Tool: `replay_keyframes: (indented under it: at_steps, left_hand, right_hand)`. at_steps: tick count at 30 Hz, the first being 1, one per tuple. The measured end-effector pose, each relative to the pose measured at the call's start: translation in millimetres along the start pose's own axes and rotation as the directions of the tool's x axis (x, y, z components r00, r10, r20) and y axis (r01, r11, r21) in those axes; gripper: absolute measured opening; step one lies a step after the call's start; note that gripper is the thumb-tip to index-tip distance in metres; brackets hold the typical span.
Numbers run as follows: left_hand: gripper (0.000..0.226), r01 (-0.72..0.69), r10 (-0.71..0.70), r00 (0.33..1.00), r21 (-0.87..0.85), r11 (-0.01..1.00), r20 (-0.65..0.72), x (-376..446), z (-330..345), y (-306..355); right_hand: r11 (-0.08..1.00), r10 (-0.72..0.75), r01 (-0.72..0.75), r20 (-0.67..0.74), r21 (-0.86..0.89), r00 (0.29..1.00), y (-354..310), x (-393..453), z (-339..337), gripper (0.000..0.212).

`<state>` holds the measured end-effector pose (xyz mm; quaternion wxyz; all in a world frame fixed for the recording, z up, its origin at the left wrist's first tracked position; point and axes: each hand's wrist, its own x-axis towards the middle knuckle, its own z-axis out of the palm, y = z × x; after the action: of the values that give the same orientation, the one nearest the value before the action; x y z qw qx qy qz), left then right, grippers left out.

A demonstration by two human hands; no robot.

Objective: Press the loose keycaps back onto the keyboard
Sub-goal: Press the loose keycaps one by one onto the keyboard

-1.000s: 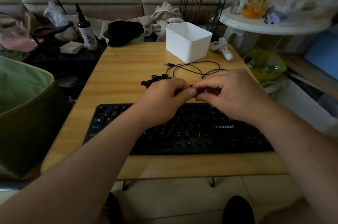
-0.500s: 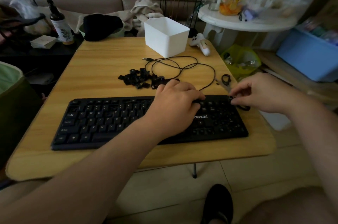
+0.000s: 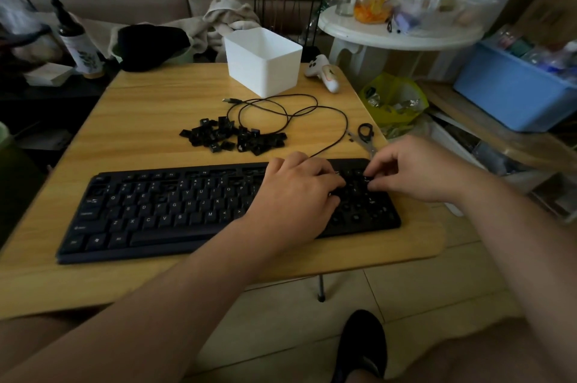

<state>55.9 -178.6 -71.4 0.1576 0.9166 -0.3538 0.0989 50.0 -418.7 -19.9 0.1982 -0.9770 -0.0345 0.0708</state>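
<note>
Resting curled on keyboard [image 3: 162, 211]: left hand [image 3: 296, 195]; right hand [image 3: 415, 170] pinching keycap [image 3: 367, 177].

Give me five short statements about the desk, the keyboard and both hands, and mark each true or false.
1. The loose keycaps lie piled behind the keyboard. True.
2. The white bin stands on the keyboard. False: it stands on the table's far side.
3. Both hands are over the keyboard's right end. True: left hand, right hand.
4. The cable is neatly coiled inside the bin. False: it loops loose on the table.
5. The scissors lie at the table's left edge. False: right edge.
</note>
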Motion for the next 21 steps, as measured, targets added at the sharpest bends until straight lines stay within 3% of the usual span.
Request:
replay_keyframes:
  at_steps: [12,21]
  left_hand:
    - [0.036,0.002,-0.002,1.0,-0.013,1.0,-0.006,-2,1,0]
    - [0.037,0.005,-0.005,1.0,-0.013,1.0,0.003,-2,1,-1]
  right_hand:
    - [0.977,-0.022,0.019,-0.011,-0.214,1.0,-17,2,-1,0.005]
    - [0.946,-0.106,0.081,-0.062,-0.314,0.992,-19,0,7,0.014]
